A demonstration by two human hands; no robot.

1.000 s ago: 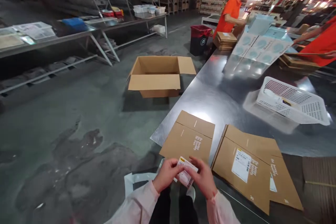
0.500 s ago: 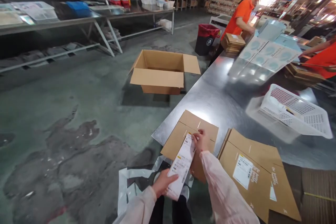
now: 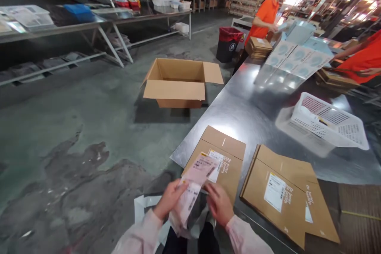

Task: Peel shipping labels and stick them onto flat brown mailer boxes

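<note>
The long steel table (image 3: 253, 115) fills the right side, shining under the lights, with grey concrete floor (image 3: 74, 139) to its left. Out on that floor sits an open cardboard box (image 3: 180, 83), flaps spread. Further along the table a white perforated basket (image 3: 330, 121) lies tipped on its side, and beyond it stands a person in an orange shirt (image 3: 263, 18) beside a stack of flat cartons.

Nearer in, two flattened cartons lie on the table edge: the right flat carton (image 3: 285, 190) carries a white label, and the left flat carton (image 3: 218, 162) has a label (image 3: 216, 160) stuck on its face.

Down at the bottom, the label strip (image 3: 193, 186) hangs just over the near edge of that left carton, its upper end curling above the stuck label. The left hand (image 3: 169, 200) pinches the strip's left edge, fingers closed on it. The right hand (image 3: 218, 204) sits at the strip's right side, fingers curled against it; whether they truly grip cannot be told. A pale plastic bag (image 3: 143, 208) droops beneath both hands.
</note>
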